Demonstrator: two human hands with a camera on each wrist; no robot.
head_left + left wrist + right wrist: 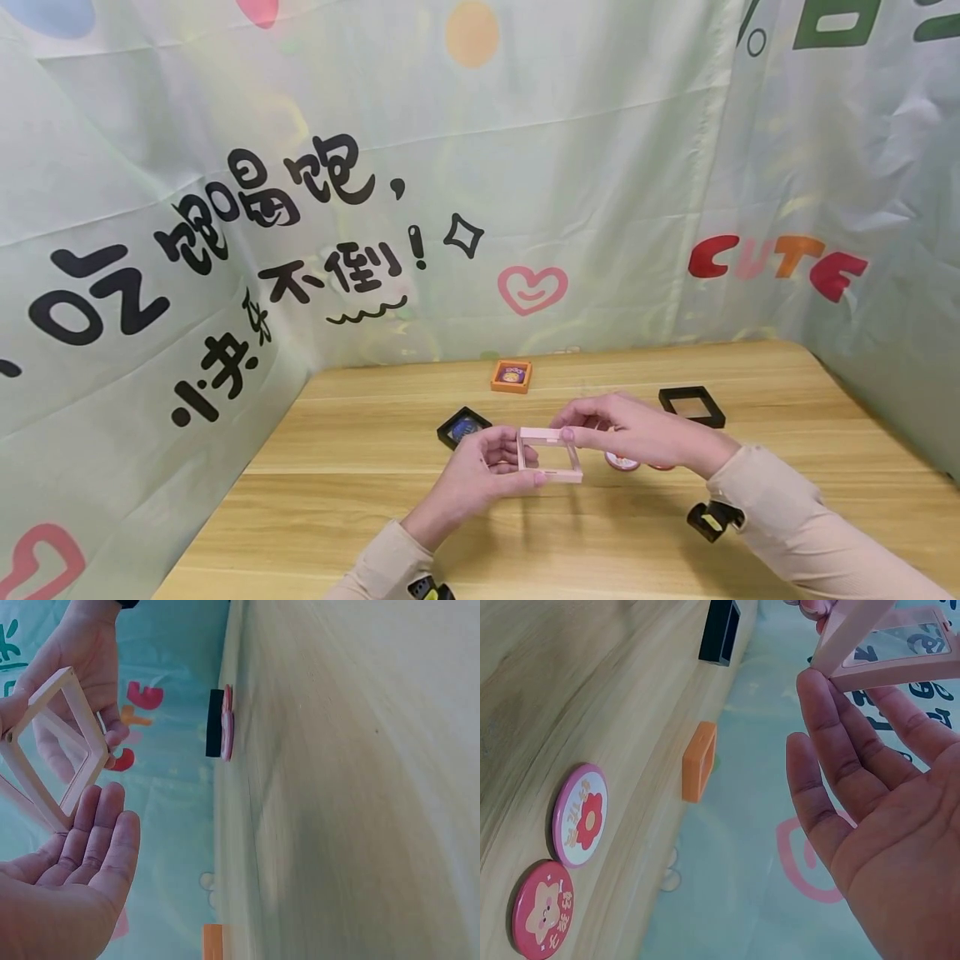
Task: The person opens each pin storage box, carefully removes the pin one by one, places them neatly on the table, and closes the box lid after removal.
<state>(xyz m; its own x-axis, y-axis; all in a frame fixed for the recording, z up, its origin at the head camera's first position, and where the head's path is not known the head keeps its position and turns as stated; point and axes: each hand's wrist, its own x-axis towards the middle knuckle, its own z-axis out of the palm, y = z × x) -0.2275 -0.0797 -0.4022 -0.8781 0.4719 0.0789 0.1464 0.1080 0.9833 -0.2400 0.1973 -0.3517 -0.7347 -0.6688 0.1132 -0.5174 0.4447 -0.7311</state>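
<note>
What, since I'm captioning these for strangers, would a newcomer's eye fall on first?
Probably the big black lettering sprawling across the left of the pale backdrop, with colourful CUTE lettering at right. Next comes the pink frame, held above the wooden table between left grip and right grip. In the right wrist view, a flower badge and a red star-faced badge lie bright at lower left.
</note>
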